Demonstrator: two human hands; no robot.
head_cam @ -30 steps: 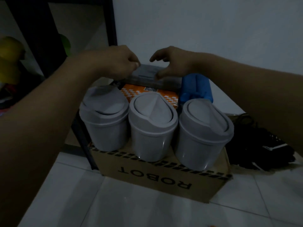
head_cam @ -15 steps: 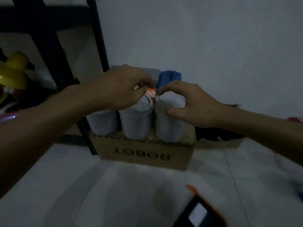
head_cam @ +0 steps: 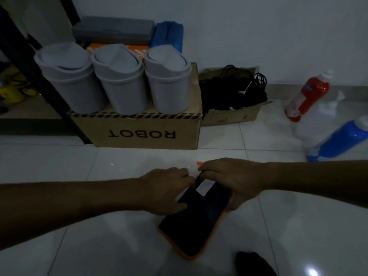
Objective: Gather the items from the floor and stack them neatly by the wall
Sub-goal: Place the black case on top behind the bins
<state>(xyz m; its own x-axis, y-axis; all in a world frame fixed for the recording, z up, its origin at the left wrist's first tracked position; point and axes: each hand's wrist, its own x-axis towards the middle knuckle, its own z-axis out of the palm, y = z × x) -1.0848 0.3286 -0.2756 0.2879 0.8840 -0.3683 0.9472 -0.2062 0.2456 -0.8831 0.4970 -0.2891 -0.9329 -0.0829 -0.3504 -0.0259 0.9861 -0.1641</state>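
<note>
Black orange-edged case [head_cam: 201, 222] lies half hidden under both hands, grip unclear.

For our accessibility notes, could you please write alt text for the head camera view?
Both hands, left hand and right hand, grip a flat black orange-edged case lying on the white tiled floor. Behind, by the wall, three grey swing-lid plastic bins stand on a brown cardboard box marked ROBOT.

3 bins [head_cam: 121, 76] in a row on cardboard box [head_cam: 139, 132] by wall. Behind them: flat case [head_cam: 113, 31] w/ rolled bundle [head_cam: 168, 35] to its right. Right of box: low box of cables [head_cam: 233, 92], then 2 bottles [head_cam: 306, 96] further right. Tablet [head_cam: 201, 218] on floor in front, btwn both hands [head_cam: 167, 191].
</note>
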